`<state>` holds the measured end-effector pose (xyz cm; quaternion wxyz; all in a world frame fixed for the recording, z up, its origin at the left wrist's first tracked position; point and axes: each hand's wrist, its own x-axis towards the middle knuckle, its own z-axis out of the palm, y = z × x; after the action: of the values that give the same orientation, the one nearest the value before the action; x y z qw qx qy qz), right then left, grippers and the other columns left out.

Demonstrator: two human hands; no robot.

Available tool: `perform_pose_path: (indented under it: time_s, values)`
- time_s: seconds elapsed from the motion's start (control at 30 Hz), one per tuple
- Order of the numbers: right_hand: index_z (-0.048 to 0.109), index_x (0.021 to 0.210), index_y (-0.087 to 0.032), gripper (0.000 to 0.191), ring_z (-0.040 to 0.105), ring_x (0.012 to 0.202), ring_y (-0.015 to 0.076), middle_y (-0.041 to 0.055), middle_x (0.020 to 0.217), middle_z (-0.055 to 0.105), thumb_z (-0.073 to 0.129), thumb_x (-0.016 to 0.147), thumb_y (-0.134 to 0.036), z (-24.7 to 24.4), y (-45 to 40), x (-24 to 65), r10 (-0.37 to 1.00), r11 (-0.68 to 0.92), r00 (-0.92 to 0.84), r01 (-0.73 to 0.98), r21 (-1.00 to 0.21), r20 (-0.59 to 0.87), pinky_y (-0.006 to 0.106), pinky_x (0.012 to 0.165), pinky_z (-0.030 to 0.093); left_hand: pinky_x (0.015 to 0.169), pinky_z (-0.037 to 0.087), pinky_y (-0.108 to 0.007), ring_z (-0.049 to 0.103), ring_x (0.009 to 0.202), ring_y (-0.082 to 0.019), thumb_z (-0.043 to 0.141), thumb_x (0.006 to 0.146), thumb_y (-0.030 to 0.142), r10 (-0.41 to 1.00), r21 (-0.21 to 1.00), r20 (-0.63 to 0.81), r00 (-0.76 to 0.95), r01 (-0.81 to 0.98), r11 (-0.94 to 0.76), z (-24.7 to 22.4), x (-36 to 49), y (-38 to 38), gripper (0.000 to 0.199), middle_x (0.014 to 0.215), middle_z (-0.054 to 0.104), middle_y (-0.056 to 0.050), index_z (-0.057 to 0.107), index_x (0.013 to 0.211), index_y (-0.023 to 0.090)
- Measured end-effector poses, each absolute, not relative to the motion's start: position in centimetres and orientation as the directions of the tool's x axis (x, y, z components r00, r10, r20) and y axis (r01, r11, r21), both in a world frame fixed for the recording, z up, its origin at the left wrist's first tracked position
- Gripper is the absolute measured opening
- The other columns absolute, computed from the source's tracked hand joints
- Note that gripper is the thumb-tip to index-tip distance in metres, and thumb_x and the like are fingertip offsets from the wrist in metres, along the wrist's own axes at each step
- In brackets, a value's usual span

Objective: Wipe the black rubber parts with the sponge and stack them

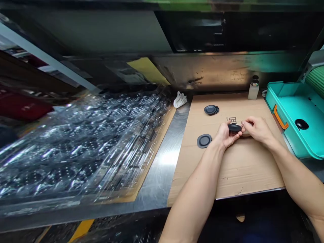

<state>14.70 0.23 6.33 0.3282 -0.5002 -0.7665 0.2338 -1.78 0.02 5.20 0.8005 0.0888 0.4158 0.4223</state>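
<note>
My left hand [224, 135] is closed around a flat, rounded black plastic part [235, 127], tilted so that it shows nearly edge-on. Right beside it, my right hand [257, 130] has thumb and forefinger pinched together at the part's right end; whatever lies between those fingers is too small to make out. Both hands are over a cardboard sheet [243, 168]. To their left lies a round black disc-like part [204, 141] with a raised ring. Farther back rests a small overlapping group of similar black parts [211, 110].
A teal bin [275, 92] with an orange latch stands at right, one black round part [301, 124] inside. A small bottle [253, 89] with a dark cap is at the back. Clear plastic trays [83, 148] cover the left side, near a crumpled white tissue [180, 100].
</note>
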Motion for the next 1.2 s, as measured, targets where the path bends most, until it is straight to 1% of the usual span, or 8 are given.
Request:
perform_pose_path:
  time_s: [0.17, 0.37, 0.53, 0.63, 0.77, 0.9, 1.0, 1.2]
  values:
    - [0.074, 0.089, -0.016, 0.028, 0.061, 0.07, 0.0149, 0.002, 0.077, 0.071, 0.057, 0.094, -0.038, 6.5, 0.4, 14.4, 0.908, 0.416, -0.212, 0.559, -0.717, 0.362, 0.024, 0.064, 0.042, 0.032, 0.043, -0.019, 0.057, 0.039, -0.014, 0.027, 0.103, 0.036, 0.724, 0.463, -0.609, 0.323, -0.597, 0.656, 5.8, -2.3, 0.0, 0.049, 0.07, 0.071, -0.016, 0.062, 0.112, 0.003]
    - [0.075, 0.089, -0.016, 0.035, 0.058, 0.067, 0.0143, 0.0014, 0.074, 0.069, 0.056, 0.096, -0.045, 6.3, 0.3, 14.0, 0.894, 0.444, -0.232, 0.574, -0.688, 0.383, 0.025, 0.063, 0.042, 0.034, 0.044, -0.02, 0.06, 0.043, -0.016, 0.032, 0.103, 0.042, 0.744, 0.485, -0.573, 0.343, -0.591, 0.645, 4.9, -1.8, 0.0, 0.05, 0.072, 0.071, -0.015, 0.062, 0.114, 0.004]
    - [0.077, 0.091, -0.019, 0.027, 0.064, 0.076, 0.017, 0.0031, 0.082, 0.073, 0.059, 0.095, -0.038, 6.1, 0.1, 13.6, 0.862, 0.503, -0.323, 0.634, -0.588, 0.39, 0.027, 0.073, 0.045, 0.036, 0.042, -0.02, 0.062, 0.044, -0.018, 0.04, 0.102, 0.05, 0.811, 0.636, -0.504, 0.296, -0.507, 0.581, 4.1, -0.7, -0.3, 0.046, 0.06, 0.065, -0.007, 0.063, 0.111, 0.011]
    - [0.079, 0.094, -0.019, 0.026, 0.064, 0.079, 0.0181, 0.0049, 0.087, 0.074, 0.057, 0.094, -0.033, 6.2, -0.1, 13.7, 0.843, 0.537, -0.393, 0.658, -0.528, 0.367, 0.028, 0.076, 0.045, 0.036, 0.041, -0.023, 0.059, 0.04, -0.019, 0.035, 0.103, 0.052, 0.831, 0.713, -0.486, 0.27, -0.428, 0.556, 4.4, -0.6, -0.4, 0.051, 0.055, 0.061, -0.005, 0.062, 0.115, 0.01]
    - [0.079, 0.106, -0.02, 0.029, 0.067, 0.083, 0.0195, 0.0053, 0.094, 0.076, 0.056, 0.091, -0.026, 6.5, 0.0, 14.3, 0.835, 0.55, -0.438, 0.646, -0.529, 0.333, 0.03, 0.078, 0.047, 0.033, 0.039, -0.022, 0.056, 0.035, -0.018, 0.025, 0.105, 0.049, 0.819, 0.73, -0.508, 0.266, -0.371, 0.573, 5.5, -0.7, -0.7, 0.054, 0.05, 0.059, -0.004, 0.062, 0.113, 0.01]
    - [0.079, 0.101, -0.019, 0.026, 0.067, 0.081, 0.02, 0.0061, 0.092, 0.076, 0.056, 0.091, -0.027, 6.6, 0.3, 14.7, 0.83, 0.555, -0.408, 0.663, -0.502, 0.38, 0.031, 0.078, 0.048, 0.032, 0.037, -0.021, 0.055, 0.034, -0.017, 0.019, 0.106, 0.046, 0.825, 0.769, -0.492, 0.277, -0.306, 0.561, 6.0, -0.3, -1.2, 0.058, 0.052, 0.062, -0.007, 0.064, 0.104, 0.009]
    - [0.078, 0.098, -0.019, 0.025, 0.067, 0.082, 0.0202, 0.0069, 0.093, 0.076, 0.056, 0.092, -0.027, 6.5, 0.4, 14.7, 0.805, 0.591, -0.427, 0.641, -0.489, 0.412, 0.03, 0.076, 0.048, 0.032, 0.038, -0.021, 0.056, 0.034, -0.016, 0.023, 0.106, 0.047, 0.848, 0.815, -0.474, 0.236, -0.246, 0.524, 6.0, 0.1, -1.6, 0.055, 0.054, 0.065, -0.007, 0.064, 0.104, 0.01]
    - [0.078, 0.094, -0.018, 0.024, 0.067, 0.077, 0.0209, 0.0076, 0.087, 0.075, 0.056, 0.092, -0.028, 6.2, 0.7, 15.0, 0.795, 0.605, -0.473, 0.658, -0.448, 0.38, 0.031, 0.071, 0.047, 0.033, 0.04, -0.021, 0.056, 0.036, -0.016, 0.023, 0.106, 0.045, 0.855, 0.829, -0.482, 0.194, -0.217, 0.516, 6.1, 0.2, -1.6, 0.056, 0.055, 0.066, -0.009, 0.064, 0.098, 0.008]
